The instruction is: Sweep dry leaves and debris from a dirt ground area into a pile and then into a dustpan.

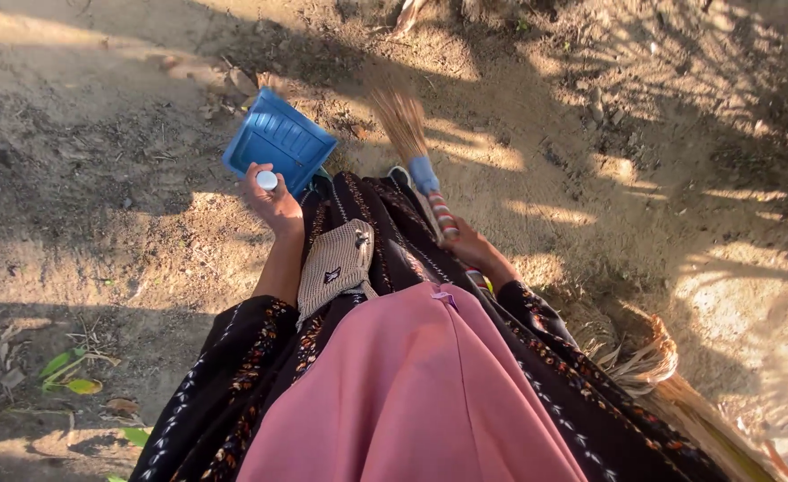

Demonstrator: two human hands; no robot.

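My left hand [271, 201] grips the white handle end of a blue plastic dustpan [278, 141], which hangs tilted over the sandy ground. My right hand [471, 247] is closed around the striped handle of a straw broom [405, 125]. The broom's bristles point away from me and look blurred. Both arms wear dark patterned sleeves. A pink cloth and a dark patterned garment cover my front, with a small checked pouch [336, 263] hanging between the hands.
Bare sandy ground [99, 178] with scattered twigs and small stones lies all around, striped by sun and shade. Green leaves [68, 370] grow at the lower left. Dry palm fibre [653, 366] lies at the lower right.
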